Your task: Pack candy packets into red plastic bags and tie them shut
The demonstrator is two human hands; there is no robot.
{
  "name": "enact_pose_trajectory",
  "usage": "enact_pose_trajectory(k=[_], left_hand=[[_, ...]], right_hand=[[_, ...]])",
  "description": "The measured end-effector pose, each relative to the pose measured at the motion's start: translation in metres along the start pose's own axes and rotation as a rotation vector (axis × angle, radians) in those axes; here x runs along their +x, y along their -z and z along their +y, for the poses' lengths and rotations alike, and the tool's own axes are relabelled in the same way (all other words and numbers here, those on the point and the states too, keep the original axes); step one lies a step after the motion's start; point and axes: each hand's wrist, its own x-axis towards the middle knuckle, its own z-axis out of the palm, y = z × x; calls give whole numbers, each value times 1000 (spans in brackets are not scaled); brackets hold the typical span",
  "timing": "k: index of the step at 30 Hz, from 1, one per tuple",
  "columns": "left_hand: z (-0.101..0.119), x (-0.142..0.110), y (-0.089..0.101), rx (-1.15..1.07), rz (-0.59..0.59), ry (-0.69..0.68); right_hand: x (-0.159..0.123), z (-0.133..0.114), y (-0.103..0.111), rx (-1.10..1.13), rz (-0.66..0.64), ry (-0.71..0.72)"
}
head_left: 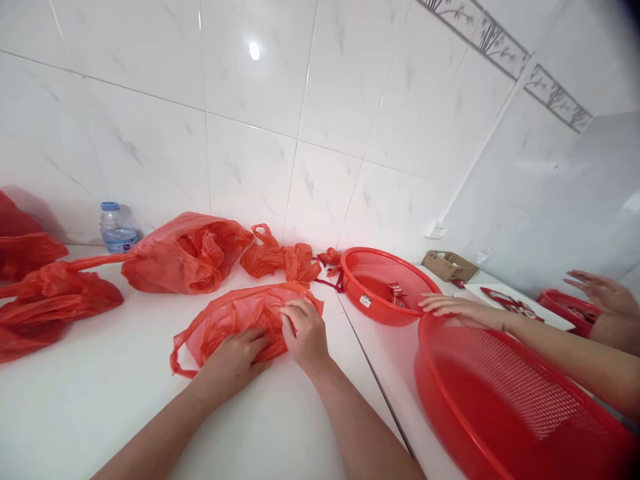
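Note:
A crumpled red plastic bag (225, 313) lies on the white table in front of me, its loop handle spread toward the left. My left hand (234, 363) is closed on the bag's near side, fingers over the film and thumb near its lower edge. Thumb and fingers of my right hand (306, 333) pinch the bag at its right end. Folds of film partly hide the fingertips. Behind it sit a fuller red plastic bag (170, 257) and a small bunched red bag (280, 260).
More red bags (65, 293) and a water bottle (116, 230) stand left. At right are a red basket (385, 283) with small packets, a larger red basket (450, 380), a cardboard box (450, 265) and another person's hands (457, 310). A tiled wall (250, 153) rises behind.

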Motion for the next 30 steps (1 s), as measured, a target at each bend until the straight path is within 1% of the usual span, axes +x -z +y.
enact_pose_trajectory(k=[3,7,9,12,14,16,17,19,21,23,26,28,30], left_hand=[[-4,0,-3,7,30,-35],[-8,-1,-6,-25,46,-36],[-9,-2,-6,-53,54,-27],[-9,-4,-6,-80,64,-20],[-9,-4,-7,-79,73,-19],[-8,-4,-7,-74,80,-19],[-8,-5,-6,-71,82,-18],[-7,-5,-6,-67,77,-12],[-7,-6,-5,-70,67,-16],[-6,-7,-4,-79,56,-19],[-6,-6,-5,-82,59,-16],[-7,-5,-5,-75,64,-5],[-8,-5,-6,-74,55,-1]], right_hand=[[-6,-6,16,2,123,-18],[-18,-4,43,-23,212,-174],[-22,3,59,-92,246,-231],[-18,27,89,-292,267,-221],[-10,49,110,-461,240,-226],[-5,72,128,-611,154,-288],[-5,82,135,-673,89,-329],[-12,98,143,-773,-54,-391],[-29,106,145,-842,-156,-378],[-51,104,144,-866,-191,-285],[-82,89,141,-848,-180,-164],[-94,75,141,-853,-194,-147],[-100,62,144,-866,-237,-159]])
